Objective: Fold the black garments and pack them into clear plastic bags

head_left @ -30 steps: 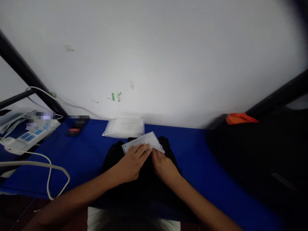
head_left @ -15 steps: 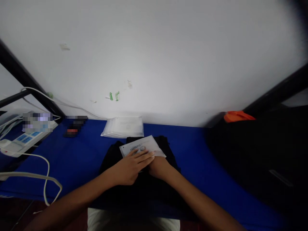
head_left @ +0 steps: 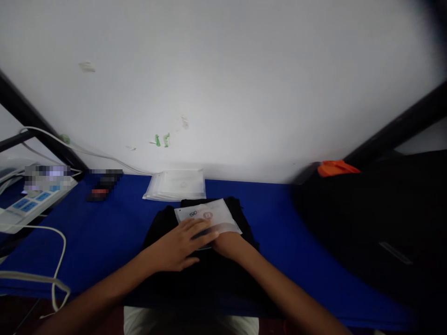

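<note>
Clear plastic bag, flat, glossy, whitish, printed label showing through its top face. It lies on a folded black garment at table centre, near the person's edge of the blue table. The bag's far part lies flat and in view; its near edge is covered by the hands.

Left hand comes in from lower left, palm down, fingers stretched out flat and slightly spread, pressing on the near-left part of the bag. Forearm runs diagonally to the bottom left corner. Right hand comes from lower right, mostly tucked at the bag's near edge and partly under the left fingertips; whether it pinches the bag or only rests there cannot be told.

Writing on the bag: dark letters starting "SO", the rest too blurred to read; a small round red-orange mark just beside them.

Around: stack of clear bags against the white wall, just behind the garment. White power strip with blue buttons far left, white cable looping below it. Small black-and-red object near the strip, partly pixelated. Dark pile at right with an orange item on top.
</note>
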`<state>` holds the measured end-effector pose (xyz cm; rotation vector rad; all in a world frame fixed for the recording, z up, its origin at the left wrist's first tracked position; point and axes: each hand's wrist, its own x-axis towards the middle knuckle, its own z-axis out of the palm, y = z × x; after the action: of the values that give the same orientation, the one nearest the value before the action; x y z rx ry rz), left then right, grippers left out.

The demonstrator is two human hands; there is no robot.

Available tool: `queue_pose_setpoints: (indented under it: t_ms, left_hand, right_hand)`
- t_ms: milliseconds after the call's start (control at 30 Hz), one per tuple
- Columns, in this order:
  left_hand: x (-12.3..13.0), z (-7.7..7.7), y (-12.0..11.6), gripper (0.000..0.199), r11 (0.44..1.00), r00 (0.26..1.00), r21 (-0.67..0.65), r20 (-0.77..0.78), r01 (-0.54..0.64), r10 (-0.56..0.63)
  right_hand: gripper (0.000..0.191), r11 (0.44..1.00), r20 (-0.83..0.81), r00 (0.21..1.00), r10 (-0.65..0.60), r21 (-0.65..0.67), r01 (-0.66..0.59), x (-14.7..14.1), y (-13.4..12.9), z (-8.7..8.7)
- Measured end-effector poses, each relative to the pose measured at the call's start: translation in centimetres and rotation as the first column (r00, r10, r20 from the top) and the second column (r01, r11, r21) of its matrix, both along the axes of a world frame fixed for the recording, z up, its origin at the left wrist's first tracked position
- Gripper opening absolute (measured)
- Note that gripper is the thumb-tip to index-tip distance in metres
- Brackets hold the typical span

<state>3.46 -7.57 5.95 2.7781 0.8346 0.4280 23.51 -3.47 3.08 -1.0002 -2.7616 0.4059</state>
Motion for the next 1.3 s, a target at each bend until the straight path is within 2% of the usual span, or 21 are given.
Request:
queue_pose_setpoints:
  t_ms: [67, 133, 233, 267, 333, 400, 433, 567, 667, 767, 867, 967, 1033, 1167, 1233, 1300]
  left_hand:
    - [-0.9, -0.1, 0.0, 0.053, 0.994, 0.989, 0.076, 0.129, -0.078, 0.068]
    - [-1.5, -0.1, 0.1, 0.032, 0.978, 0.958, 0.155, 0.269, -0.139, 0.094]
    - [-1.7, 0.3, 0.3, 0.02, 0.954, 0.896, 0.226, 0.437, -0.198, 0.082]
    - [-1.6, 0.6, 0.3, 0.018, 0.949, 0.877, 0.236, 0.474, -0.21, 0.076]
    - [-1.1, 1.0, 0.2, 0.016, 0.944, 0.858, 0.254, 0.51, -0.209, 0.053]
    - [-0.5, 1.2, 0.1, 0.015, 0.939, 0.848, 0.268, 0.528, -0.218, 0.046]
    - [-0.2, 1.1, 0.0, 0.016, 0.932, 0.84, 0.276, 0.541, -0.233, 0.05]
    - [0.7, 0.5, -0.2, 0.018, 0.918, 0.799, 0.27, 0.596, -0.289, 0.076]
    - [0.9, 0.3, -0.2, 0.017, 0.914, 0.773, 0.254, 0.628, -0.317, 0.094]
    - [0.1, 0.7, 0.0, 0.013, 0.885, 0.746, 0.26, 0.653, -0.386, 0.133]
    - [-1.2, 1.3, 0.2, 0.01, 0.858, 0.717, 0.257, 0.676, -0.445, 0.169]
    - [-2.0, 1.1, 0.1, 0.011, 0.89, 0.719, 0.219, 0.677, -0.399, 0.156]
    - [-1.9, 0.6, -0.1, 0.014, 0.929, 0.734, 0.193, 0.671, -0.316, 0.11]
    - [-1.0, 0.1, -0.5, 0.02, 0.964, 0.776, 0.201, 0.631, -0.176, 0.01]
    - [-0.8, 0.3, -0.6, 0.021, 0.966, 0.802, 0.205, 0.598, -0.156, 0.002]
    - [-1.0, 0.7, -0.8, 0.019, 0.957, 0.808, 0.192, 0.586, -0.217, 0.066]
  right_hand:
    - [0.026, 1.0, -0.057, 0.998, -0.013, -0.009, 0.012, 0.8, -0.3, 1.3]
    - [0.027, 1.0, -0.217, 0.976, -0.005, 0.021, 0.009, 1.4, -0.9, 2.6]
    - [0.029, 0.968, -0.491, 0.864, 0.116, 0.25, 0.012, 1.5, -2.1, 4.3]
    - [0.03, 0.936, -0.514, 0.84, 0.173, 0.352, 0.023, 1.3, -2.4, 4.7]
    - [0.026, 0.86, -0.471, 0.848, 0.243, 0.509, 0.037, 0.7, -2.8, 5.0]
    - [0.016, 0.812, -0.411, 0.877, 0.25, 0.582, 0.041, 0.0, -2.9, 5.0]
    - [0.014, 0.806, -0.397, 0.885, 0.243, 0.59, 0.043, -0.4, -2.8, 5.0]
    - [0.023, 0.829, -0.363, 0.901, 0.236, 0.56, 0.008, -0.9, -2.4, 4.9]
    - [0.028, 0.818, -0.326, 0.915, 0.24, 0.575, -0.01, 0.0, -1.4, 5.0]
    - [0.028, 0.827, -0.299, 0.944, 0.141, 0.56, 0.054, 2.7, 0.6, 4.5]
    - [0.022, 0.844, -0.319, 0.947, -0.04, 0.497, 0.203, 6.4, 2.7, 3.8]
    - [0.016, 0.897, -0.318, 0.944, -0.082, 0.389, 0.209, 8.7, 3.2, 3.7]
    - [0.02, 0.935, -0.28, 0.958, -0.064, 0.317, 0.155, 8.5, 2.5, 4.0]
    - [0.053, 0.966, -0.13, 0.99, 0.057, 0.259, -0.022, 5.1, 1.1, 4.5]
    - [0.055, 0.961, -0.07, 0.991, 0.113, 0.259, -0.091, 3.7, 1.0, 4.4]
    - [0.056, 0.952, -0.065, 0.99, 0.127, 0.288, -0.103, 3.4, 1.6, 4.4]
